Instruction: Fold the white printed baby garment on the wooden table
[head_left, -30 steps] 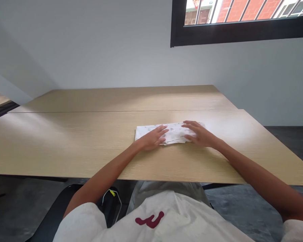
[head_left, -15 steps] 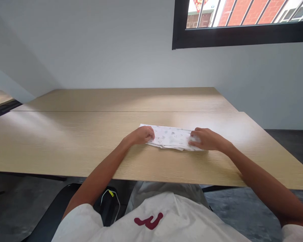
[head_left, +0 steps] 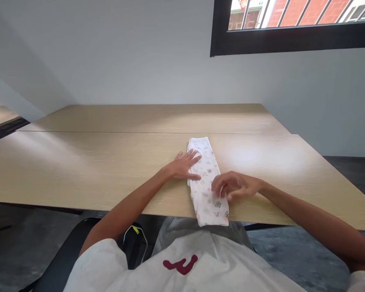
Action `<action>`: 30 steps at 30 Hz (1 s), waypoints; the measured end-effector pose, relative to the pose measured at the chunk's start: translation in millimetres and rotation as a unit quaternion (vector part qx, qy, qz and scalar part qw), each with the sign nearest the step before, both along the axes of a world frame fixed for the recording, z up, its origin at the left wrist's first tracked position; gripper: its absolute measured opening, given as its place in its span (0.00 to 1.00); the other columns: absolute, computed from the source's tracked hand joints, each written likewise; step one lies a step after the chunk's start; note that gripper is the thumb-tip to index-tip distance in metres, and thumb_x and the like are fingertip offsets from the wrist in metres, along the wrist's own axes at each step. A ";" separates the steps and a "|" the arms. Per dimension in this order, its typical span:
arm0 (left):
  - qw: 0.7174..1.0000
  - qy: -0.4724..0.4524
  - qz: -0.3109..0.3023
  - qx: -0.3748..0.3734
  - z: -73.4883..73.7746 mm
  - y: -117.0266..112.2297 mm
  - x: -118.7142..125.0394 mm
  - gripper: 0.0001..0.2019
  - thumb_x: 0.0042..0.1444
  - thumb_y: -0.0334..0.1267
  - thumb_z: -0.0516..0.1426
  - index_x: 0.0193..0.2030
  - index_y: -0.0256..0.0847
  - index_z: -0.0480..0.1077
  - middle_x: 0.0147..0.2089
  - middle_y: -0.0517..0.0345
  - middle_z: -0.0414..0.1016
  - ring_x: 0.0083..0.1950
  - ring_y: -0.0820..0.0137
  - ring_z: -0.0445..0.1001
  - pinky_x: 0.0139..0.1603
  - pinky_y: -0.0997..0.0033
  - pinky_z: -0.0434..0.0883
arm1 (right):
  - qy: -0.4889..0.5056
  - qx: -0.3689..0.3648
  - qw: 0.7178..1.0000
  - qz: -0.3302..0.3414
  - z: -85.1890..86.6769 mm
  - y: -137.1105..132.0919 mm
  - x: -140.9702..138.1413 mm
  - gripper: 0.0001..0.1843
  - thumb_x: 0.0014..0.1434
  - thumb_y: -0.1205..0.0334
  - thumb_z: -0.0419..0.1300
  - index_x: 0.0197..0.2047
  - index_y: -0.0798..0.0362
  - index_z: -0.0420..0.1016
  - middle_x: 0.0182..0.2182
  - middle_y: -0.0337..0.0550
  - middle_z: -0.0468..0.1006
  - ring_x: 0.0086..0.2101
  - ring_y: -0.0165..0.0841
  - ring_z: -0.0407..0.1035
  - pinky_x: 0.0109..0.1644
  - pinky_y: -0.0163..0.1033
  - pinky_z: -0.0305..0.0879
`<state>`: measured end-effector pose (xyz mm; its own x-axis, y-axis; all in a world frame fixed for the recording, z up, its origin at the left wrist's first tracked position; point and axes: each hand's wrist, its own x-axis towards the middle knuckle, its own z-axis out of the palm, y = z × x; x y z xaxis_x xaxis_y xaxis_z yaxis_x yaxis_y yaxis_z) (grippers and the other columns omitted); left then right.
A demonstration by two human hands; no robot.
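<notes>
A small white printed garment (head_left: 206,178), folded into a long strip, lies on the wooden table (head_left: 109,162), running from mid-table to the near edge and slightly over it. My left hand (head_left: 185,165) lies flat with fingers spread on the strip's left side near its far end. My right hand (head_left: 235,185) rests on the strip's right side nearer me, fingers curled in a pinch on the cloth.
A second tabletop (head_left: 152,117) adjoins behind, against a grey wall. A dark-framed window (head_left: 292,38) is at upper right. Below the near edge are my white shirt (head_left: 182,263) and a black chair (head_left: 63,263).
The folded garment has been turned from lying crosswise to lying lengthwise toward me. My left hand opened flat on it; my right hand moved nearer with the cloth's end.
</notes>
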<state>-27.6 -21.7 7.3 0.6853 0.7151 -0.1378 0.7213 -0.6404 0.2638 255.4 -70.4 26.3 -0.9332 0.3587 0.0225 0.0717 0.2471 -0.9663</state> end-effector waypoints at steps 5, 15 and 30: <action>0.994 -0.089 -0.051 0.039 7.7 -3.1 2.4 0.34 0.59 0.61 0.57 0.67 0.45 0.63 0.73 0.44 0.55 0.75 0.50 0.48 0.72 0.41 0.44 | -0.018 0.304 0.919 -0.250 -25.9 22.0 5.7 0.16 0.62 0.50 0.61 0.48 0.48 0.81 0.46 0.52 0.75 0.41 0.38 0.73 0.42 0.44 0.75; 0.966 -0.253 -0.020 -0.053 2.8 5.1 -7.6 0.13 0.54 0.48 0.65 0.41 0.43 0.80 0.49 0.52 0.78 0.51 0.62 0.75 0.52 0.63 0.72 | -0.063 0.362 0.895 -0.255 -31.9 48.7 -8.0 0.16 0.62 0.47 0.62 0.46 0.47 0.83 0.44 0.49 0.77 0.42 0.40 0.71 0.45 0.48 0.72; 0.950 -0.292 0.096 -0.042 -5.6 -5.9 -21.2 0.20 0.48 0.55 0.67 0.39 0.40 0.81 0.52 0.47 0.78 0.47 0.61 0.77 0.42 0.65 0.76 | -0.081 0.364 0.883 -0.285 -38.6 53.5 6.5 0.16 0.59 0.46 0.65 0.46 0.44 0.83 0.47 0.46 0.78 0.45 0.42 0.70 0.54 0.52 0.66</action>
<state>-48.8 -27.6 1.7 0.5196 0.8386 0.1638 0.5372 -0.4697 0.7005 261.8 -16.9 -12.3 -0.6182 0.7164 0.3235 0.5067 0.6778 -0.5327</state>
